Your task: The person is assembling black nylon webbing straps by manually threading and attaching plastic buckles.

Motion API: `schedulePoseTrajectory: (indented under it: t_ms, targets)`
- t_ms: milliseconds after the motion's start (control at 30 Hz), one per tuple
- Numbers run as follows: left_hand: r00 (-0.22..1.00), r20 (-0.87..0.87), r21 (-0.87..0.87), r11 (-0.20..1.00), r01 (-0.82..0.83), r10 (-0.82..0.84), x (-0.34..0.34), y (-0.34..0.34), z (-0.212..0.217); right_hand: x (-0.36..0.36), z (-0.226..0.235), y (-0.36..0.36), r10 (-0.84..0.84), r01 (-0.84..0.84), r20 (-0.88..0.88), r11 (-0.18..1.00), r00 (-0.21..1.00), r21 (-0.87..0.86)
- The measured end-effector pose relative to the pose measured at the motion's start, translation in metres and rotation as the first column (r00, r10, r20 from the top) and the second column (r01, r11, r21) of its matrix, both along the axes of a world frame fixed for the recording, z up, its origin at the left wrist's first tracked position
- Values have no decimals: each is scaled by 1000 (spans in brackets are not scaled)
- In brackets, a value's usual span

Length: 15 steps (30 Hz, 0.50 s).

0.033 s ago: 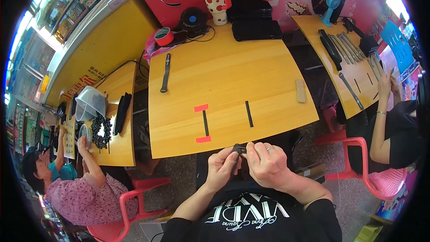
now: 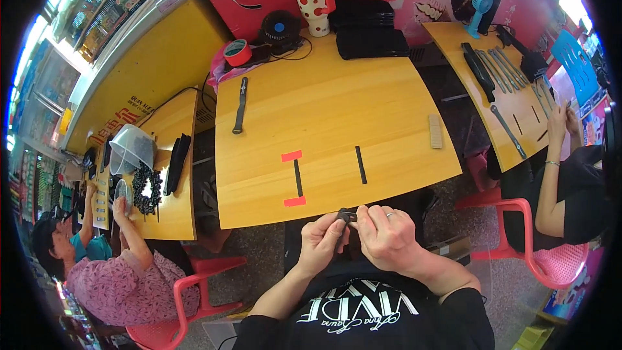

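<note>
Just past the near edge of the table, my two hands meet over a small black strap-like piece point(image 2: 345, 216). My left hand point(image 2: 322, 241) pinches it between thumb and fingers, and part of it is hidden by them. Closed with its fingertips against the same spot, my right hand point(image 2: 389, 234) wears a ring. Something thin shows between the right fingertips and the black piece, too small to name. On the wooden table point(image 2: 324, 110) a dark strap point(image 2: 240, 105) lies at the left. Two thin black strips are there too, the left strip point(image 2: 298, 178) between red tape pieces.
A tan block point(image 2: 435, 131) lies at the table's right edge. At the back are a red tape roll point(image 2: 237, 53), a black fan point(image 2: 280, 28), a spotted tumbler point(image 2: 312, 6) and stacked black cases point(image 2: 371, 43). Other people sit at side tables, left and right.
</note>
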State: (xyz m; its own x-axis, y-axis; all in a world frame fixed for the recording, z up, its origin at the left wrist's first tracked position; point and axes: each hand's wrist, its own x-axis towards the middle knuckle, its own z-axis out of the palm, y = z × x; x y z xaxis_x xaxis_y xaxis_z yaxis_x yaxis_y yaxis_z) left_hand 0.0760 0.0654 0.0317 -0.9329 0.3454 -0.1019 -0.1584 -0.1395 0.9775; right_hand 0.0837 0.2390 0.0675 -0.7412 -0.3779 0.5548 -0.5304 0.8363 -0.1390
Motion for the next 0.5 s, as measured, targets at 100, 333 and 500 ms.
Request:
schedulePoseTrajectory:
  t_ms: [100,333,500]
  targets:
    - [999,-42,-116,993,28,-33,-2,-6,-3,-6,-5,4,40,-41,-31,998,999,-47]
    - [994,-89,-197,977,-83,67,-1,0,1,-13,-3,7,155,-152,31,985,987,-75]
    - [990,-80,-173,977,-127,115,1,8,6,-4,-7,-4,59,-13,-318,989,946,147]
